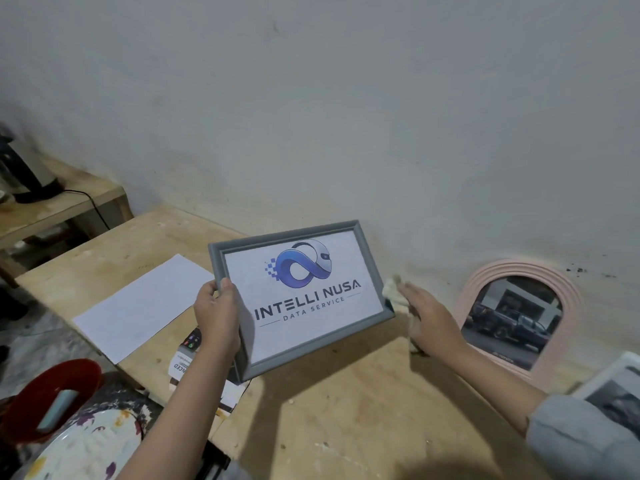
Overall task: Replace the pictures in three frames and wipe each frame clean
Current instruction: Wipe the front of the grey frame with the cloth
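A grey rectangular frame [300, 351] holding a logo picture is lifted and tilted above the wooden table [346, 403]. My left hand [218, 311] grips its left edge, thumb on the front. My right hand [427, 317] presses a pale cloth [394, 292] against the frame's right edge. A pink arched frame [467, 296] with a street photo leans on the wall at the right. The corner of a white frame [620, 370] with a dark picture shows at the far right.
A blank white sheet [138, 306] lies on the table's left part, with printed cards [183, 362] beneath the frame. A red bucket [52, 389] and a paint-stained round surface [90, 448] sit lower left. A kettle [24, 171] stands on a side bench.
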